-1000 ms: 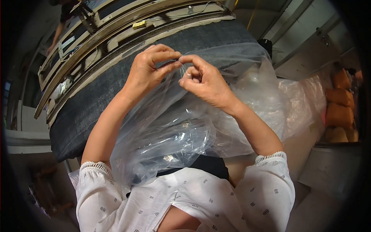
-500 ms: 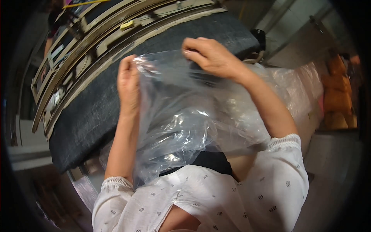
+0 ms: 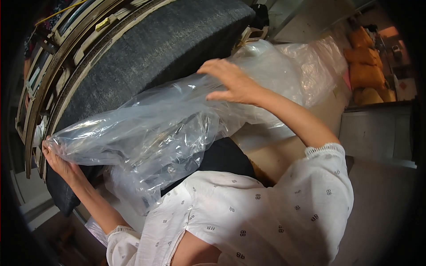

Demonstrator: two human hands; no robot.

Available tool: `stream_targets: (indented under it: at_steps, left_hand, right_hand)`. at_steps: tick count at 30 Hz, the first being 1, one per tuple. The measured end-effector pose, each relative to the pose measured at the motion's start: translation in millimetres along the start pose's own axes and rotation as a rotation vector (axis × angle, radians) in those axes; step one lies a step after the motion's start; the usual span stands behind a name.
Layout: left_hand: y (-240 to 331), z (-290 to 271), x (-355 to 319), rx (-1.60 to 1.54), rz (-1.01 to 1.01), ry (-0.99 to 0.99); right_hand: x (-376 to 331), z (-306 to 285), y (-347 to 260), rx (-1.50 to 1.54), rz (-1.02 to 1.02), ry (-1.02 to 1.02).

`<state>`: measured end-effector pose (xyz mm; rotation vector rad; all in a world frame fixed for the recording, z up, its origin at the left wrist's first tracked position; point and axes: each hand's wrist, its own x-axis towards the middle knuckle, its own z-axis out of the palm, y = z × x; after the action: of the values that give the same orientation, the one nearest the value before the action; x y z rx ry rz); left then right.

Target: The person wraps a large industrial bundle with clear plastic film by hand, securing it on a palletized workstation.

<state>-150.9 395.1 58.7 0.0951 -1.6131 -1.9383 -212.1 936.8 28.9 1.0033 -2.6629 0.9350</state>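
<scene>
A large sheet of clear plastic film stretches across in front of me, crinkled and shiny. Its left end is gripped in my left hand, over the left end of the dark padded surface. My right hand hovers over the middle of the film with fingers spread and thumb apart, holding nothing. From there the film runs on to the far right in a pale, bunched heap. Part of it hangs down over my lap.
The dark padded surface curves along the far side, beside a metal and wood machine frame with a small yellow block on it. Orange bundles are stacked at the right. Part of another person shows at the far left.
My left hand has moved left and nearer, drawing the film out sideways. My right hand has let go of the film's edge and opened. The view has also turned to the right.
</scene>
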Motion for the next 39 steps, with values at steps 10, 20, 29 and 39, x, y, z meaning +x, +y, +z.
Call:
stream_targets:
  at_steps: [10,20,29,39]
  left_hand:
    - [31,-140,-21,0.398,0.022,0.357]
    - [48,-223,-33,0.529,-0.041,0.459]
    - [21,-219,-27,0.726,-0.072,0.545]
    - [85,-438,-14,0.959,-0.09,0.801]
  right_hand:
    - [-57,-2,54,-0.292,0.083,-0.707]
    - [-81,-16,126,-0.417,0.512,-1.006]
    - [-36,88,204,-0.661,0.498,-0.501]
    - [-9,-53,212,-0.905,0.823,0.114]
